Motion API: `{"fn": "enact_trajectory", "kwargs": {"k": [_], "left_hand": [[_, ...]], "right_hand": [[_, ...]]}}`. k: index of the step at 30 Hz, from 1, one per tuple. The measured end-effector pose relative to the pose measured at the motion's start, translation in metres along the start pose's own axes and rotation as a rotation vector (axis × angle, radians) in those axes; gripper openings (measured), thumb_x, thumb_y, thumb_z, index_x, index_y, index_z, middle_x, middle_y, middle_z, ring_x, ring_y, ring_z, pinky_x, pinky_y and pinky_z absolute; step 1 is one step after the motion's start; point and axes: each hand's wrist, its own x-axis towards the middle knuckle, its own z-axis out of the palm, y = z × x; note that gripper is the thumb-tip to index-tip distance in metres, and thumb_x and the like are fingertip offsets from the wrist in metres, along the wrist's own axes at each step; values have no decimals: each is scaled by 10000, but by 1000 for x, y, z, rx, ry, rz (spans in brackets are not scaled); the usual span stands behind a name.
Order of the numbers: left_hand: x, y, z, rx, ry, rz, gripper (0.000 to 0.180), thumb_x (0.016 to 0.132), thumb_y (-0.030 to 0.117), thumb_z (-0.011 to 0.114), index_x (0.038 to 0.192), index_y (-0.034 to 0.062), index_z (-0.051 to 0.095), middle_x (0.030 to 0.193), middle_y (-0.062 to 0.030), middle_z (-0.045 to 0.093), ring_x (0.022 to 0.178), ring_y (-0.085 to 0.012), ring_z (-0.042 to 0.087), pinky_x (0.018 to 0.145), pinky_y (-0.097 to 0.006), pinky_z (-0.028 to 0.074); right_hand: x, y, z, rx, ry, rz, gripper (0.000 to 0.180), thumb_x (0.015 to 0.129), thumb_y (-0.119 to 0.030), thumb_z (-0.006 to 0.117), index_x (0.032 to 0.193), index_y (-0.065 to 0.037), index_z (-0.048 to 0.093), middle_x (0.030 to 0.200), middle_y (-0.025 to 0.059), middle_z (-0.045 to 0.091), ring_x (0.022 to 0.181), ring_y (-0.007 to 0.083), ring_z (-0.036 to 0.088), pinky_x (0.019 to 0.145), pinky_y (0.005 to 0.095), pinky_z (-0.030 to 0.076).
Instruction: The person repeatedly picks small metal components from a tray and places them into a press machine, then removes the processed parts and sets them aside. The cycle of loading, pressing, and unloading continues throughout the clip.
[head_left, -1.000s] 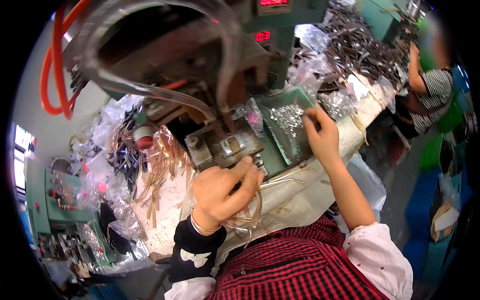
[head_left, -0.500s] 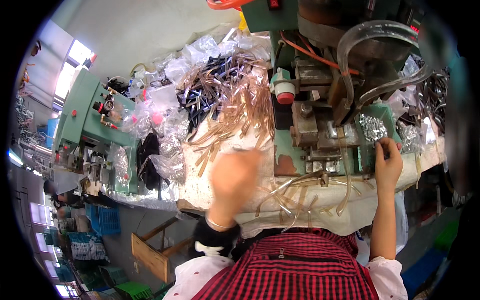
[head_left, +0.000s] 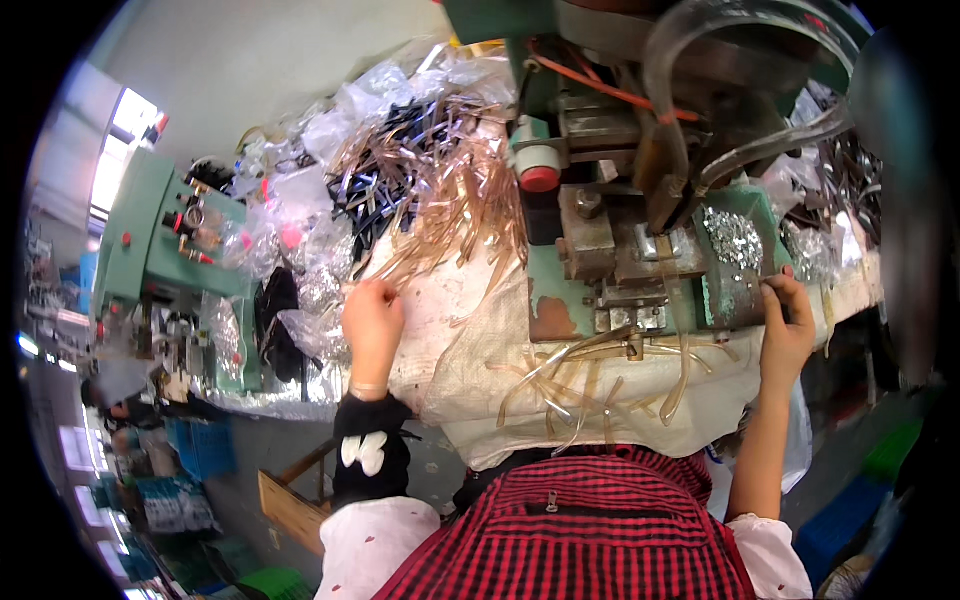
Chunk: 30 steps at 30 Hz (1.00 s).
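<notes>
Amber plastic strips [head_left: 440, 215] lie heaped at twelve o'clock of the left hand [head_left: 372, 322], whose fingers pinch one at the pile's edge. On the cloth-covered counter [head_left: 470, 350], the right hand [head_left: 785, 330] grips a small part beside the green press [head_left: 640, 200]. Green machines [head_left: 165, 250] stand beyond at nine o'clock.

Glossy translucent amber plastic strips [head_left: 455, 215], shiny small metal parts [head_left: 733, 238], worn green-painted metal press [head_left: 600, 180], crinkled clear plastic bags [head_left: 330, 110]

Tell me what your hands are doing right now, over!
Left hand reaching into the pile of clear amber plastic strips. Right hand at the green tray of small silver metal bits, fingers pinched. Nothing blocking either hand.
</notes>
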Motion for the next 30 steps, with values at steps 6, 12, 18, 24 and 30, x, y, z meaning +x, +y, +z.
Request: {"fn": "enact_trajectory", "kwargs": {"k": [6,12,18,24,30], "left_hand": [[19,70,-29,-1075,-377,-300,143,842,71,772,962,23,710,788,-3,705,626,-83,604,556,-232,439],[17,103,-9,-1327,-276,-283,208,890,6,728,1058,12,605,865,-99,717,652,-152,684,526,-221,473],[4,170,-84,-1478,30,59,156,1059,140,548,1145,10,556,948,-172,732,741,-200,721,571,-260,570],[-23,216,-107,-967,367,806,268,770,-80,722,1034,-37,729,1004,-238,735,820,-311,734,713,-377,613],[0,250,-76,-575,447,1170,223,706,10,757,922,59,727,1031,-124,745,616,-129,621,513,-241,461]], "right_hand": [[-2,-107,37,207,-192,-76,148,906,22,691,1049,16,727,1001,59,730,924,117,657,847,246,505],[2,-126,109,479,-153,-21,279,885,-3,724,1148,26,638,1032,68,705,970,114,658,903,271,510],[-1,-146,103,781,-264,252,352,911,10,692,1235,28,555,1091,77,703,980,106,641,891,243,490],[-22,-178,77,630,-319,155,525,926,-10,662,1415,39,477,1329,141,615,1152,206,631,1009,326,478],[25,-132,55,374,-286,-4,557,888,-44,702,1416,-7,528,1290,117,638,1181,194,616,1014,329,483]]}}
